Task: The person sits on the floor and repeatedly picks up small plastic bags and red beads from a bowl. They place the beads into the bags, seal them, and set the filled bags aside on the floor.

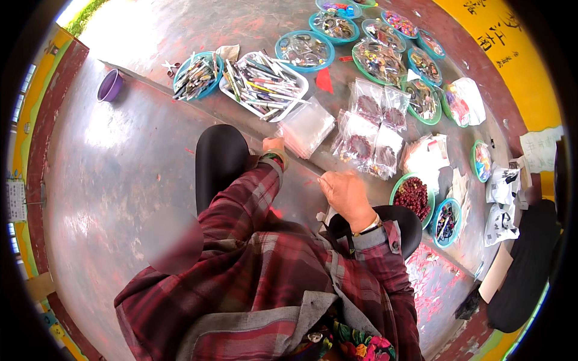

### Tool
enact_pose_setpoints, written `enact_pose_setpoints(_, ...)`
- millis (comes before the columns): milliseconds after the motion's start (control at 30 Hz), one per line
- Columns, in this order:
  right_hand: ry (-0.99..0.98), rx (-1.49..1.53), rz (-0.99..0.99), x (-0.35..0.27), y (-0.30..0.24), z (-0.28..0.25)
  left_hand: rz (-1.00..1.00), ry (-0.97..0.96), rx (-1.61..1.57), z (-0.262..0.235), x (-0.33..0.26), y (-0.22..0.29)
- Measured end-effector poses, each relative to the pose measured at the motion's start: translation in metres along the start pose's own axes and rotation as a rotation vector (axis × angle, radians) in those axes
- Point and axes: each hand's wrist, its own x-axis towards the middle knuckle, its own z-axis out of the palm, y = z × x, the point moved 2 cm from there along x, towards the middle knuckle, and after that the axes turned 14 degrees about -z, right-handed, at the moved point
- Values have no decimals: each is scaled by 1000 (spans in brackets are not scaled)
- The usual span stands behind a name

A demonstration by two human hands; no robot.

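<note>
My left hand [274, 145] is closed in front of my left knee, beside a stack of clear plastic bags [310, 127]. Its fingers curl inward, and whatever they may hold is hidden. Farther right and a little nearer, my right hand [348, 194] is also closed, its fingertips turned out of sight. The hands are apart, both in front of the raised step's edge. Beyond the right hand lie clear bags with dark red beaded bracelets [360, 146]. A green bowl of dark red beads [413, 198] stands right of it, by my right knee.
A white tray of pens [227, 90] and a blue bowl of pens [215, 65] stand ahead. Several bag-covered basins [332, 53] line the step behind. A small blue bowl [459, 224] sits at right; scissors [171, 66] and a purple bucket [110, 86] are at left.
</note>
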Motion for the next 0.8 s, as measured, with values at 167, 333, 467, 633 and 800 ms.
enact_pose_setpoints(167,19,62,0,-5,6,4,59,105,-213,-11,-56,35)
enact_pose_setpoints(333,48,40,31,-14,8,3,80,-34,-460,-15,-62,40)
enact_pose_setpoints(467,34,17,77,-25,12,1,238,24,-286,-22,-74,46)
enact_pose_setpoints(633,-24,-73,138,-49,26,10,221,-264,-402,-14,-98,56)
enact_pose_setpoints(800,-25,-89,173,-61,36,17,224,-505,-317,-20,-149,73)
